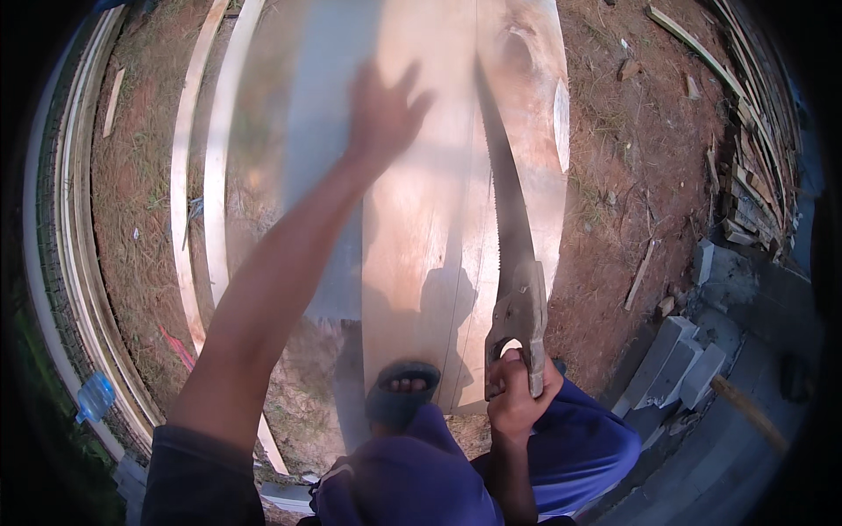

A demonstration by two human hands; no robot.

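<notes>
A wide, pale wooden board runs away from me, with thin dark lines along its length. My right hand is wrapped round the handle of a hand saw. The saw's long blade points away over the right part of the board, its toothed edge facing left; whether the teeth touch the wood I cannot tell. Fingers spread, my left hand is over the board's left part, slightly blurred, with nothing in it. My sandalled foot rests on the board's near end.
Left of the board lie long timber strips on grassy dirt. Farther left are more long planks and a blue plastic bottle. Scrap wood is piled at the right, above grey concrete blocks and a wooden stick.
</notes>
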